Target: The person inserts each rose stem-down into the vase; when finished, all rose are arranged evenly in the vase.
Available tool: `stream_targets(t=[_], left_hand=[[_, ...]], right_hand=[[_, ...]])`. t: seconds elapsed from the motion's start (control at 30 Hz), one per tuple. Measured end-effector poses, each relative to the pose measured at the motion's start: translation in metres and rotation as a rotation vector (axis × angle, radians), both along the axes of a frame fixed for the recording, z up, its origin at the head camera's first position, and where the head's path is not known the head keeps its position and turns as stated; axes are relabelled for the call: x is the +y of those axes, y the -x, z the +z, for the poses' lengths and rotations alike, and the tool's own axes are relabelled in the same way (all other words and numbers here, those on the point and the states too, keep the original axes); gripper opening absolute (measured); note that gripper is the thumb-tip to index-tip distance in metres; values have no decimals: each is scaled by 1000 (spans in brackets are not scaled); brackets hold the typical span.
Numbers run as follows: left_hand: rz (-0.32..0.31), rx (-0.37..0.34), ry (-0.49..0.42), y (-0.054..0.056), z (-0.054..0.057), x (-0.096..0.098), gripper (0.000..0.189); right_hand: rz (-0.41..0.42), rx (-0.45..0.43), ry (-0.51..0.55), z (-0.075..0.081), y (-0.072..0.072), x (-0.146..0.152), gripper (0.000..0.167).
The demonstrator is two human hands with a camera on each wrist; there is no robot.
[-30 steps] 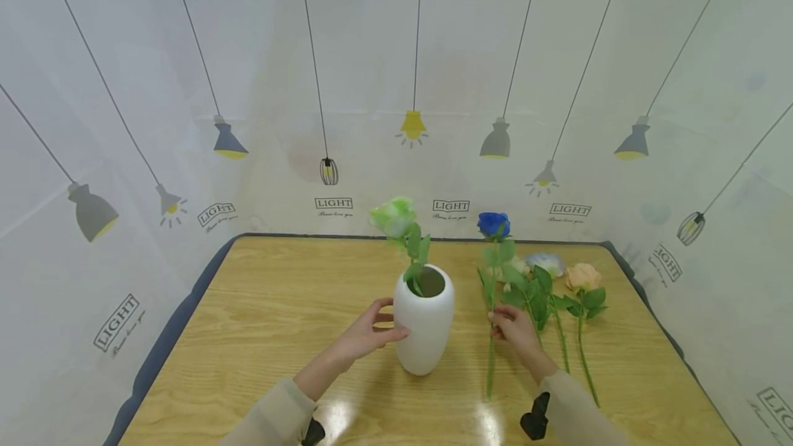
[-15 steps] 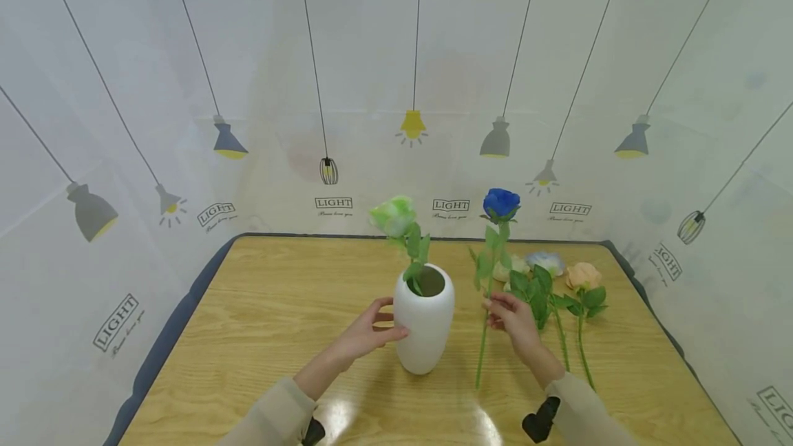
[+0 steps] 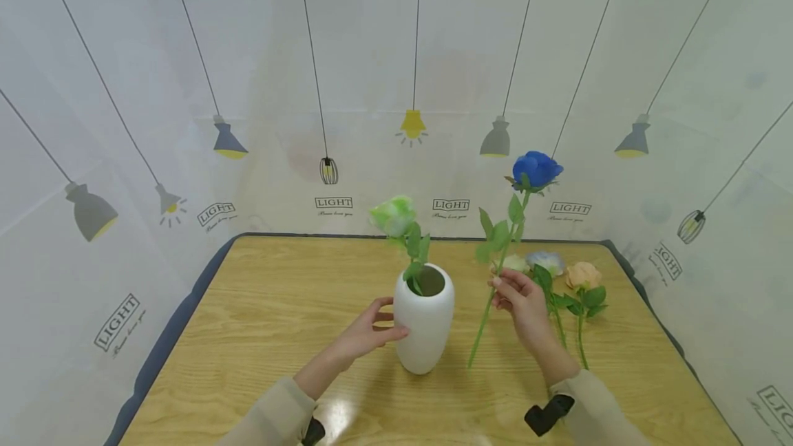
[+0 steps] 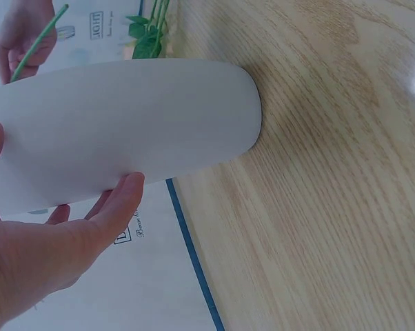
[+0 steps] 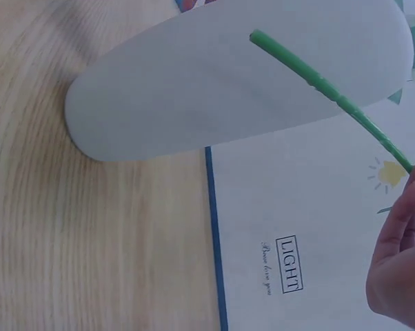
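Observation:
A white vase (image 3: 423, 332) stands upright on the table, with a green-and-white artificial flower (image 3: 394, 217) in its mouth, leaning left. My left hand (image 3: 367, 332) holds the vase's left side, thumb and fingers spread around it; the left wrist view shows fingertips (image 4: 133, 181) against its wall. To the vase's right, my right hand (image 3: 523, 305) pinches the green stem of a blue artificial rose (image 3: 536, 171). That rose is held up, bloom tilted right, its stem's lower end (image 5: 283, 54) pointing down towards the vase, apart from it in the head view.
On the right side of the wooden table (image 3: 279, 294) lie more artificial flowers: a peach one (image 3: 584, 275), a pale blue one (image 3: 545, 262) and a cream one (image 3: 513, 267) partly behind my right hand. A wall sheet printed with lamps (image 3: 396, 54) rises behind the table's dark edge.
My right hand has lifted the blue rose up from beside the lying flowers. Its bloom has tilted right while the stem's lower end swung left towards the vase. The left hand and vase stayed put.

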State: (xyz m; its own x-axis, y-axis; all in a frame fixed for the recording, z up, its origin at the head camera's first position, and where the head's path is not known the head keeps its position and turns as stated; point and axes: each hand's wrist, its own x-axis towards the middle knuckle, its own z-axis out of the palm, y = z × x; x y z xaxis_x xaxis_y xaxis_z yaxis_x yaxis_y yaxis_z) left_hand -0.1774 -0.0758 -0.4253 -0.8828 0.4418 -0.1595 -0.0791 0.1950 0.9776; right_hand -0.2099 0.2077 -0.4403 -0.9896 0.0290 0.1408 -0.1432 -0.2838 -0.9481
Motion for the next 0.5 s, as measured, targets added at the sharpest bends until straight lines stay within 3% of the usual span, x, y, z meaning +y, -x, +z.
stream_targets(t=[0.2,0.5], left_hand=[[-2,7,6,3,-5,0,65],[13,17,25,16,-33,-1,69]], right_hand=[[24,81,114,22,-3,-7,7],[75,160,259,46,-7,-18,11]])
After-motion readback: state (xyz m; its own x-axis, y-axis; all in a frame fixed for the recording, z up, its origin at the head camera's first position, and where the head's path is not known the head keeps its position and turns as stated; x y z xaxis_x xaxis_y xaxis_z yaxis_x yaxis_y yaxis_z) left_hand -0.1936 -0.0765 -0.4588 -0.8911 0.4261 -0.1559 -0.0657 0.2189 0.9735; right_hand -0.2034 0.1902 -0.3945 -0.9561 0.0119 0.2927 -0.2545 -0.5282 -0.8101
